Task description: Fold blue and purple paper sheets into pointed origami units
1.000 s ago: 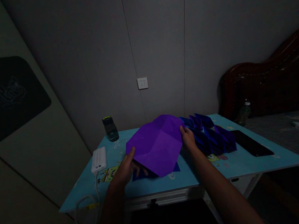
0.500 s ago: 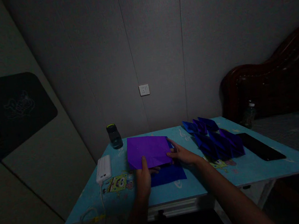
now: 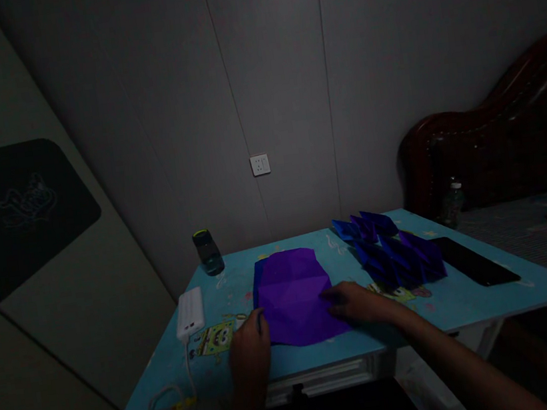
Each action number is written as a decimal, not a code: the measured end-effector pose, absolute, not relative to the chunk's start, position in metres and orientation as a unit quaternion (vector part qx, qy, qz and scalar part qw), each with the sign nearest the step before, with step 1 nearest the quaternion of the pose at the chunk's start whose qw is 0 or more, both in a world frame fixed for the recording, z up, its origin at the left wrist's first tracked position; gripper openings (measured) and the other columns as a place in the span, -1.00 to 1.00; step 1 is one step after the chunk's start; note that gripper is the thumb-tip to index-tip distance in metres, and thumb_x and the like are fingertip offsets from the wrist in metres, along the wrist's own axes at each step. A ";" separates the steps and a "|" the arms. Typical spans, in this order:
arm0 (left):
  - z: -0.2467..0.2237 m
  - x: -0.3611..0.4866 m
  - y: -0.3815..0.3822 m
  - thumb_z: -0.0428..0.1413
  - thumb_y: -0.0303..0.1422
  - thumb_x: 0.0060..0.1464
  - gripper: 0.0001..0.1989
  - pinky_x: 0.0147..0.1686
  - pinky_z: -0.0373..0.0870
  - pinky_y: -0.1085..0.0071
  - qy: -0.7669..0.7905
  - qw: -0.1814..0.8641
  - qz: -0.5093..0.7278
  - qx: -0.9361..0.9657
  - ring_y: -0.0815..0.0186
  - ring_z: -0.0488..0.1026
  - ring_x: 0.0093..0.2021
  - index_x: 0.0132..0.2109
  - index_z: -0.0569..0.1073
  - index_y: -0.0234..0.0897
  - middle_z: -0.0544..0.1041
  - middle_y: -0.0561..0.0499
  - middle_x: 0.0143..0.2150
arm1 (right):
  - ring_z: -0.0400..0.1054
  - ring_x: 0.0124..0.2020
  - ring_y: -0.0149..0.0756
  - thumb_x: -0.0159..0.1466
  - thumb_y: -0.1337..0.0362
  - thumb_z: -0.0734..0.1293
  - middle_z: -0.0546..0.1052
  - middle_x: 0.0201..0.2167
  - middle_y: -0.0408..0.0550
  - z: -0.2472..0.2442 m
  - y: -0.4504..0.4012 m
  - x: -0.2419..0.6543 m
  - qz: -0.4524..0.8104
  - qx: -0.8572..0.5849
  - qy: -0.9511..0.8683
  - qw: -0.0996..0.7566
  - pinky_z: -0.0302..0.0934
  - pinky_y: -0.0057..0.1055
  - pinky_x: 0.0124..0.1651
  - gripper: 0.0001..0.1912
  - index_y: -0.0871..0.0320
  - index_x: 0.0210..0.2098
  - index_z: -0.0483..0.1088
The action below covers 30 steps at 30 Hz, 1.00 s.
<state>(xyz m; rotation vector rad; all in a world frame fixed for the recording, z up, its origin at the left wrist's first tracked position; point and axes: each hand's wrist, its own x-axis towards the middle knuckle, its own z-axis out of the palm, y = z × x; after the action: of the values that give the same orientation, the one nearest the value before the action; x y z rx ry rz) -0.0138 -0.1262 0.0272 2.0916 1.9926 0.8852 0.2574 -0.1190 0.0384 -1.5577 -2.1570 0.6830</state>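
A creased purple sheet of paper (image 3: 296, 299) lies spread out on the table in front of me, with fold lines crossing it. Part of a dark blue sheet (image 3: 257, 281) shows along its left side, underneath. My left hand (image 3: 250, 346) is closed at the near left edge of the purple paper, thumb along the edge and fingers mostly hidden. At the right edge, my right hand (image 3: 351, 302) pinches the purple paper, its fingertips over the sheet. Dim light blurs the exact finger contact.
Several folded blue and purple paper pieces (image 3: 394, 256) stand at the right, beside a black tablet-like slab (image 3: 477, 260). A dark water bottle (image 3: 209, 254) and a white power bank (image 3: 190, 313) with a cable are on the left. The table (image 3: 234, 287) has a cartoon-print cover.
The purple paper was folded and held up; now it lies opened out over the blue sheet. Both hands have moved apart to its sides, the left one lower.
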 end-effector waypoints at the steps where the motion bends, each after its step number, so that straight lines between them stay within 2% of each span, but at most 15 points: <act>1: 0.030 -0.014 -0.127 -0.08 -0.39 0.23 -0.67 -0.13 0.38 0.28 0.664 0.048 0.254 0.701 0.09 0.57 -0.13 0.01 0.51 -0.29 0.63 -0.20 -0.12 | 0.43 -0.12 -0.11 0.18 0.31 0.31 0.54 -0.08 0.12 0.040 -0.122 0.251 0.197 -0.570 -0.781 0.160 0.24 -0.28 -0.06 -0.61 0.18 0.00 0.49; 4: 0.034 -0.012 -0.127 -0.11 -0.38 0.25 -0.64 -0.17 0.38 0.27 0.671 0.021 0.178 0.720 0.07 0.57 -0.14 0.05 0.48 -0.29 0.62 -0.23 -0.14 | 0.41 -0.08 0.05 0.21 0.36 0.26 0.50 -0.09 0.27 0.043 -0.123 0.233 0.069 -0.634 -0.762 0.113 0.21 -0.16 -0.05 -0.71 0.20 -0.12 0.53; 6: 0.035 -0.011 -0.128 -0.11 -0.37 0.25 -0.64 -0.19 0.37 0.27 0.674 0.013 0.146 0.724 0.06 0.57 -0.16 0.05 0.48 -0.28 0.63 -0.23 -0.17 | 0.31 0.06 0.17 0.24 0.38 0.23 0.40 0.06 0.38 0.045 -0.118 0.223 0.016 -0.647 -0.752 0.127 0.15 -0.06 0.04 -0.71 0.25 -0.11 0.52; 8: 0.035 -0.010 -0.131 -0.08 -0.33 0.24 -0.65 -0.20 0.37 0.28 0.679 0.009 0.119 0.724 0.06 0.57 -0.16 0.05 0.48 -0.27 0.62 -0.24 -0.18 | 0.17 0.19 0.20 0.28 0.31 0.24 0.27 0.21 0.38 0.043 -0.109 0.215 -0.001 -0.617 -0.771 0.158 0.05 0.00 0.14 -0.66 0.24 0.00 0.46; 12: 0.045 -0.013 -0.136 -0.08 -0.20 0.24 -0.61 -0.25 0.37 0.25 0.703 -0.016 0.096 0.705 0.01 0.57 -0.22 0.04 0.49 -0.30 0.62 -0.29 -0.20 | -0.03 0.34 0.09 0.31 -0.03 0.22 0.11 0.36 0.18 0.025 -0.087 0.202 0.070 -0.542 -0.809 0.215 -0.17 0.01 0.30 -0.35 0.10 0.31 0.15; 14: 0.056 -0.016 -0.127 -0.14 -0.15 0.26 -0.55 -0.26 0.37 0.23 0.704 -0.034 0.123 0.698 0.01 0.57 -0.24 0.06 0.46 -0.31 0.61 -0.30 -0.21 | -0.09 0.37 0.08 0.34 -0.10 0.14 0.08 0.37 0.17 0.012 -0.078 0.198 0.112 -0.546 -0.806 0.198 -0.27 0.03 0.33 -0.33 0.10 0.33 0.12; 16: 0.067 -0.015 -0.105 -0.18 -0.15 0.28 -0.55 -0.21 0.37 0.25 0.676 -0.033 0.161 0.719 0.03 0.56 -0.17 0.07 0.44 -0.27 0.61 -0.25 -0.15 | -0.13 0.39 0.07 0.35 -0.14 0.07 0.05 0.38 0.18 0.003 -0.073 0.196 0.136 -0.550 -0.804 0.179 -0.32 0.05 0.34 -0.31 0.12 0.33 0.13; 20: 0.072 0.001 -0.039 -0.18 -0.24 0.28 -0.56 0.01 0.31 0.29 0.625 -0.057 0.146 0.765 0.07 0.46 0.07 0.10 0.42 -0.40 0.52 -0.32 0.04 | -0.18 0.40 0.07 0.36 -0.16 0.02 0.00 0.39 0.21 -0.002 -0.072 0.195 0.134 -0.546 -0.810 0.168 -0.36 0.06 0.34 -0.28 0.14 0.34 0.09; 24: 0.059 0.023 0.010 0.02 -0.24 0.17 -0.55 0.19 0.15 0.37 0.588 -0.033 0.118 0.799 0.11 0.26 0.28 0.13 0.42 -0.40 0.34 -0.28 0.27 | -0.18 0.40 0.05 0.37 -0.14 0.03 0.00 0.39 0.20 0.004 -0.074 0.195 0.129 -0.552 -0.808 0.160 -0.36 0.08 0.34 -0.30 0.13 0.34 0.10; 26: 0.056 0.029 0.020 0.05 -0.18 0.13 -0.51 0.19 0.16 0.34 0.588 -0.011 0.115 0.801 0.08 0.27 0.27 0.10 0.44 -0.42 0.36 -0.29 0.25 | -0.17 0.40 0.05 0.37 -0.12 0.02 0.00 0.39 0.22 0.008 -0.076 0.194 0.119 -0.553 -0.810 0.151 -0.33 0.09 0.34 -0.31 0.15 0.34 0.09; 30: 0.061 0.034 0.027 -0.01 -0.04 0.12 -0.49 0.16 0.23 0.29 0.582 0.038 0.132 0.802 0.04 0.41 0.16 -0.04 0.51 -0.37 0.53 -0.25 0.08 | -0.06 0.37 0.07 0.36 -0.14 0.03 0.09 0.35 0.28 0.014 -0.077 0.187 0.099 -0.560 -0.810 0.141 -0.18 0.13 0.30 -0.29 0.17 0.32 0.13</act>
<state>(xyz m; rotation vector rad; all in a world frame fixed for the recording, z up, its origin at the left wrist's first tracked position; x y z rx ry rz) 0.0337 0.0266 0.0614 2.4586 1.7844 0.4039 0.1865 -0.0772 0.0139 -1.6174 -2.3403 0.2853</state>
